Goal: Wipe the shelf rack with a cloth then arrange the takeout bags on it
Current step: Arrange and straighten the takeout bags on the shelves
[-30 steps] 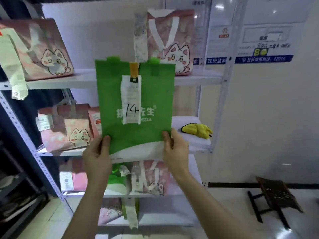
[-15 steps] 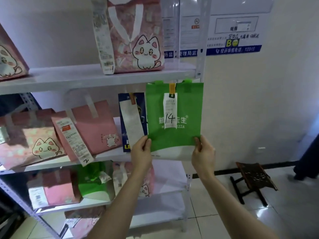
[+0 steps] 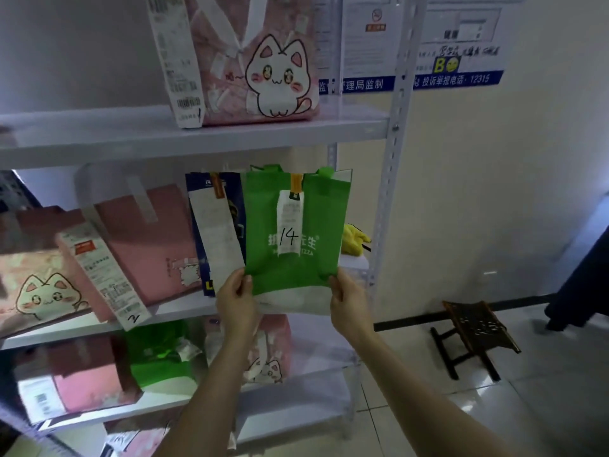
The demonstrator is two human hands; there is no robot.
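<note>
A person's left hand (image 3: 235, 296) and right hand (image 3: 349, 300) pinch the two bottom corners of a green bag (image 3: 316, 225), thumbs on its front, holding it upright at the right end of the shelf rack (image 3: 197, 135), middle level. Above the fingers, a receipt (image 3: 290, 225) clipped to the bag reads "14" in handwriting; white print ends in "ZZA". Just left of the left fingers stands a blue bag (image 3: 197, 232). Beyond the right fingers lies a yellow cloth (image 3: 354, 239). A wall sign (image 3: 461, 80) shows "12315".
</note>
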